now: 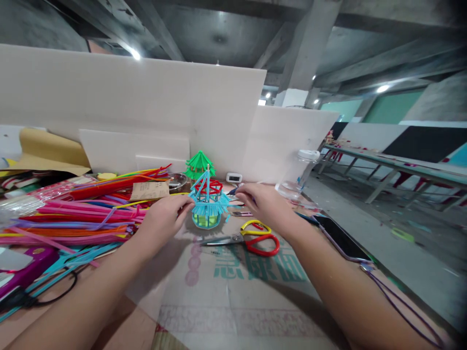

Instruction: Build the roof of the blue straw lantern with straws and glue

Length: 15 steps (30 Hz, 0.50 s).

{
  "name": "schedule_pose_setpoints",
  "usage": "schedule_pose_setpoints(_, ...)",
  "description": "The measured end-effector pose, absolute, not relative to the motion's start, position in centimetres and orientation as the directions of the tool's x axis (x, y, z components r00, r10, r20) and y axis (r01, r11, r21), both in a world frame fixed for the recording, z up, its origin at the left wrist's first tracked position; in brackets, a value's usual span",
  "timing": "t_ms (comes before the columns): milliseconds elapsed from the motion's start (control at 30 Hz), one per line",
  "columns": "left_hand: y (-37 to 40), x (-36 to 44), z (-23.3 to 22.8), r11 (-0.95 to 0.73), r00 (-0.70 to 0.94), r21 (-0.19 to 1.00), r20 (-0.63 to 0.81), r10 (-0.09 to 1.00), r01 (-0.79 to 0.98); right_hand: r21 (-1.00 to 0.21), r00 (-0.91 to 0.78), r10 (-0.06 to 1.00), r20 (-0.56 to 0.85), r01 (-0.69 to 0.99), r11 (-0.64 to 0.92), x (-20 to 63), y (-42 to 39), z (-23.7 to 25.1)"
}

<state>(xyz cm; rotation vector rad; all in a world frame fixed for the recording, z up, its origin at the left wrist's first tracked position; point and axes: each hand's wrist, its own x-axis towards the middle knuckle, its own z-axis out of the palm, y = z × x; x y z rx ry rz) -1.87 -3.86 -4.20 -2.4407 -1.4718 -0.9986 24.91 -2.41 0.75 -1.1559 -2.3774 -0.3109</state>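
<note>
A small pavilion model [207, 206] of light-blue strips stands upright on the work surface. It has a fringed skirt roof, a red ring higher up and bare blue spokes rising to a central post. My left hand [168, 214] pinches the left edge of its blue roof between thumb and fingers. To the model's right, my right hand [260, 201] is apart from it, fingers loosely bent and nothing visible in them; its fingertips are partly hidden. Scissors [239, 239] with a red and a yellow handle lie in front of the model.
A green-roofed model [200, 164] stands behind. Bundles of coloured fuzzy stems [87, 218] cover the left side, near a purple device [27, 272]. A phone [343, 238], a clear plastic bottle [299, 172] and a small white clock [234, 178] are on the table. White boards [127, 97] stand behind.
</note>
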Motion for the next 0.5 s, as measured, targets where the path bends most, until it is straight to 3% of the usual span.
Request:
schedule_pose_setpoints(67,-4.0,-1.4,-4.5,-0.547,0.343,0.215,0.584,0.736,0.809,-0.023,-0.587,0.609,0.534,0.710,0.704,23.9,-2.6,-0.3)
schedule_pose_setpoints(167,-4.4,-0.7,-4.7,-0.573,0.359,0.254,0.569,0.740,0.779,0.052,-0.671,0.543,0.504,0.652,0.757,22.6,-2.8,-1.7)
schedule_pose_setpoints(400,-4.7,-0.5,-4.7,-0.574,0.311,0.381,0.562,0.766,0.725,0.075,-0.674,0.495,0.548,0.629,0.774,22.4,-2.9,-2.2)
schedule_pose_setpoints(500,-4.8,-0.3,-4.7,-0.593,0.341,0.379,0.552,0.761,0.711,0.125,-0.707,0.456,0.541,0.604,0.787,22.2,-2.9,-2.4)
